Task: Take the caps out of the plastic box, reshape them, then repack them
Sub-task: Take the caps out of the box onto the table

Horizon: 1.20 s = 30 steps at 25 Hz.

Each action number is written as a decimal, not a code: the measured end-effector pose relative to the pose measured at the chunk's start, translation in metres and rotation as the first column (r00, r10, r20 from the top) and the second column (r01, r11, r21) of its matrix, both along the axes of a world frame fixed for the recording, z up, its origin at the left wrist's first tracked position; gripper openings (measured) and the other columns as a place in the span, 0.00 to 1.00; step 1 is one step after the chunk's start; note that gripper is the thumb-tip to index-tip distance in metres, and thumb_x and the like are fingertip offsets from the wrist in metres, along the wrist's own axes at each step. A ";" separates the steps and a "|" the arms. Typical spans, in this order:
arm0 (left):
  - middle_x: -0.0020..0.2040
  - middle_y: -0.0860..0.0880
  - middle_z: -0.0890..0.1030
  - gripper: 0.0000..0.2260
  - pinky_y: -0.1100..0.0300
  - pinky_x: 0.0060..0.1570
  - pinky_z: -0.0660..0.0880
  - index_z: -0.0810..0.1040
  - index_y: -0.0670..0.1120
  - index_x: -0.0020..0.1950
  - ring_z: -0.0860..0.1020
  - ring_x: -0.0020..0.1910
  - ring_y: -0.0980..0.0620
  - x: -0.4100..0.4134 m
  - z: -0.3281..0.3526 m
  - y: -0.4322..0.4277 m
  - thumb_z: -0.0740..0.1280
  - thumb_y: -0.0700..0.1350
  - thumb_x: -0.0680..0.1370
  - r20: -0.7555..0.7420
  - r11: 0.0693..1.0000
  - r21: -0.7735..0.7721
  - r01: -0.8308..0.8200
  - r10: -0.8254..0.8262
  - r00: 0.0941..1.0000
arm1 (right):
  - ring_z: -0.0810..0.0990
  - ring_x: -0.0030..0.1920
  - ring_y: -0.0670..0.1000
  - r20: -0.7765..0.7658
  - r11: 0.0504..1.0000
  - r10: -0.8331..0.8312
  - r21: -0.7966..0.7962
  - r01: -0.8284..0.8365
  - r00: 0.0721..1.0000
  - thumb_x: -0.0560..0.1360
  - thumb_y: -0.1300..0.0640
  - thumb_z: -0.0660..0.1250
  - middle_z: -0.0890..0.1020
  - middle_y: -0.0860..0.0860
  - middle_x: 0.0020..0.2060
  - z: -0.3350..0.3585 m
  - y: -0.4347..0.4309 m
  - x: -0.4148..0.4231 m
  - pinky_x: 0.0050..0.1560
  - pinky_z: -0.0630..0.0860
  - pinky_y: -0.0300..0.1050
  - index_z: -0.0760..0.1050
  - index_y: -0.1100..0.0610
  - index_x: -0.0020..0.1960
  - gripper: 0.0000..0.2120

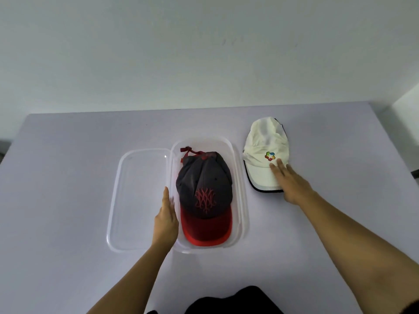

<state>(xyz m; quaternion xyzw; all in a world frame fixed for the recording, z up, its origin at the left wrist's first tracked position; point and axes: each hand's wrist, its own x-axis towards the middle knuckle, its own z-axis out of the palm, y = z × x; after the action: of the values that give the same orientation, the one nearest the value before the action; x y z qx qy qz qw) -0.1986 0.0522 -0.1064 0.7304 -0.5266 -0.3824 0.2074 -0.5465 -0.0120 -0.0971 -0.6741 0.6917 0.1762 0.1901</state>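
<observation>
Left grip [166, 214] flat against plastic box [243, 177] wall beside red-brimmed cap [204, 191], right grip [289, 181] spread on white cap [263, 143] brim, partly hiding it, toward desk [68, 177] right edge.

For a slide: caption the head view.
Left hand touches the plastic box holding a grey-red cap; right hand rests on the white cap.

Lavender table [68, 177] against white wall [181, 53]

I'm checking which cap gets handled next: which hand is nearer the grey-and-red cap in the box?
Left. The left hand lies at the left wall of the plastic box, right beside the grey-and-red cap; the right hand rests on the white cap, outside the box.
</observation>
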 end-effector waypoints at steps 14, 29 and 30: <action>0.70 0.43 0.72 0.23 0.50 0.65 0.68 0.47 0.54 0.78 0.73 0.66 0.40 -0.003 0.006 0.002 0.49 0.46 0.83 -0.024 1.000 -0.005 -0.026 0.025 0.999 | 0.36 0.74 0.67 0.153 0.893 0.438 0.037 -0.448 0.886 0.62 0.40 0.76 0.29 0.57 0.73 0.013 0.046 0.168 0.73 0.46 0.64 0.32 0.50 0.75 0.62; 0.67 0.39 0.74 0.23 0.47 0.63 0.69 0.49 0.53 0.78 0.74 0.63 0.35 -0.001 0.007 0.002 0.50 0.44 0.83 0.012 0.999 -0.007 -0.036 0.036 0.999 | 0.57 0.74 0.65 0.516 0.815 0.221 -0.564 0.135 0.828 0.63 0.77 0.55 0.60 0.57 0.74 0.048 0.078 0.162 0.71 0.63 0.55 0.60 0.57 0.74 0.40; 0.67 0.39 0.74 0.23 0.46 0.63 0.69 0.49 0.53 0.78 0.74 0.62 0.35 0.000 0.007 0.002 0.50 0.44 0.83 0.019 0.999 -0.007 -0.032 0.032 0.999 | 0.58 0.73 0.64 0.512 0.731 0.260 -0.659 0.180 0.819 0.61 0.77 0.56 0.62 0.56 0.74 0.049 0.087 0.151 0.73 0.61 0.49 0.62 0.57 0.73 0.41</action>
<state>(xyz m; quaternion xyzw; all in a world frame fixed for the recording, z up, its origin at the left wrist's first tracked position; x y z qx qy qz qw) -0.1989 0.0543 -0.0997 0.7417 -0.5180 -0.3704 0.2108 -0.3957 0.0752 -0.0483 -0.7316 0.6012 -0.2963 0.1241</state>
